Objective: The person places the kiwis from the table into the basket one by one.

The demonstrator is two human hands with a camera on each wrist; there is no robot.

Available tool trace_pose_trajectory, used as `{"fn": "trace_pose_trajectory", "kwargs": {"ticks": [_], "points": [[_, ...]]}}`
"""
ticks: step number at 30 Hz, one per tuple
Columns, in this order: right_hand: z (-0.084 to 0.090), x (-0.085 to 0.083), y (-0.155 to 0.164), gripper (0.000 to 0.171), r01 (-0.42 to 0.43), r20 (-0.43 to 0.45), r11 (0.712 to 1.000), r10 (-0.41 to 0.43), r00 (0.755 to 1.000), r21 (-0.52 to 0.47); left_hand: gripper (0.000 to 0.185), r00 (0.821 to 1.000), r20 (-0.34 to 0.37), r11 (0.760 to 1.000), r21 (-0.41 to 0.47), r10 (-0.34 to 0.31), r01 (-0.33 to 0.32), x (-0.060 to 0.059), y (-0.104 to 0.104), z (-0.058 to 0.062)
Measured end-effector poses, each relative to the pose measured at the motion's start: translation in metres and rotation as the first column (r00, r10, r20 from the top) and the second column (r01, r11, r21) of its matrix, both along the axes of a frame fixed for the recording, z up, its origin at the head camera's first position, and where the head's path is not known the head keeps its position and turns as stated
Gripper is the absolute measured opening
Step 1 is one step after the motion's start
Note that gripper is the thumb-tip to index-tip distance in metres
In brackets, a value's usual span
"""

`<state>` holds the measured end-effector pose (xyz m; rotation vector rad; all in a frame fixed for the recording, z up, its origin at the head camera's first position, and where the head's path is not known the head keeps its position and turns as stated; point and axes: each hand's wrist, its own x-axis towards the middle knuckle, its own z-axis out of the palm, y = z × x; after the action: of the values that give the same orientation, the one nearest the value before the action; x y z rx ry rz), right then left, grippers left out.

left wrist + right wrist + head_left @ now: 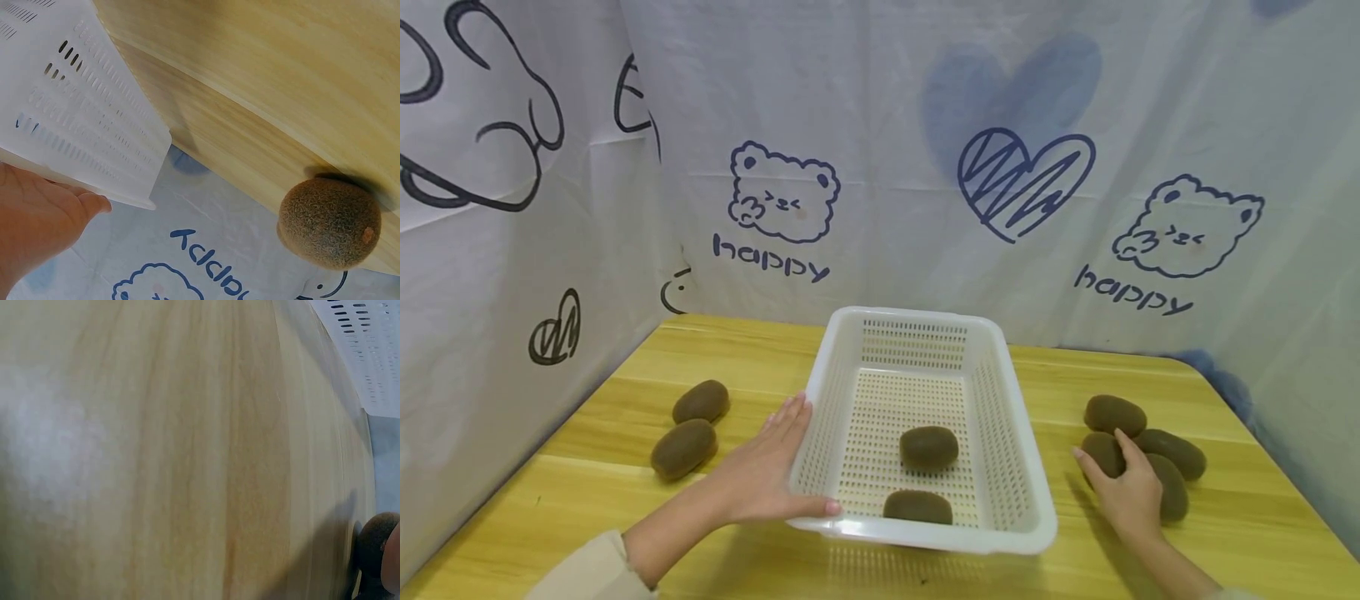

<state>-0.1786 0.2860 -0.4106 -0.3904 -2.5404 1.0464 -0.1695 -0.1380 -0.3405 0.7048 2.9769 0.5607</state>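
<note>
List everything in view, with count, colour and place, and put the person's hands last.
basket: one, white, perforated plastic, middle of the table.
kiwis in the basket: two, brown, near its front end.
kiwis on the left: two, brown, on the table left of the basket.
kiwis on the right: four, brown, clustered on the table right of the basket.
table: one, light yellow wood.
backdrop cloth: white with blue bears, hearts and "happy", behind and at both sides.
left hand: flat against the basket's left wall, thumb on its front rim.
right hand: fingers resting on the right cluster.
</note>
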Motion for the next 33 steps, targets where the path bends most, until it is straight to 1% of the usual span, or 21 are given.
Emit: {"fn": "trace_pose_trajectory", "kwargs": {"ticks": [8, 15, 23, 30, 33], "points": [[0.0020, -0.0021, 0.0032, 0.072, -0.037, 0.047, 0.999, 0.037, 0.998, 0.001, 0.122, 1.000, 0.004, 1.000, 0.012, -0.004, 0.004, 0.0011, 0.0001, 0.0026], [0.0035, -0.0064, 0.0025, 0.070, -0.058, 0.113, 0.998, 0.058, 0.992, 0.001, 0.122, 1.000, 0.007, 1.000, 0.015, -0.001, 0.001, 0.0016, -0.0002, 0.0029], [-0.0017, -0.0069, 0.0052, 0.069, -0.079, 0.149, 0.996, 0.073, 0.986, 0.036, 0.123, 1.000, 0.007, 1.000, 0.007, 0.006, -0.006, 0.0004, 0.0001, 0.0004], [-0.0008, -0.0089, 0.0079, 0.075, -0.102, 0.217, 0.994, 0.093, 0.972, 0.031, 0.122, 1.000, -0.003, 1.000, 0.003, -0.003, 0.003, -0.0011, -0.0003, -0.0004], [-0.0007, -0.0097, 0.0089, 0.075, -0.097, 0.221, 0.995, 0.088, 0.971, 0.028, 0.122, 1.000, -0.002, 1.000, 0.008, -0.002, 0.002, -0.0008, -0.0006, -0.0003]]}}
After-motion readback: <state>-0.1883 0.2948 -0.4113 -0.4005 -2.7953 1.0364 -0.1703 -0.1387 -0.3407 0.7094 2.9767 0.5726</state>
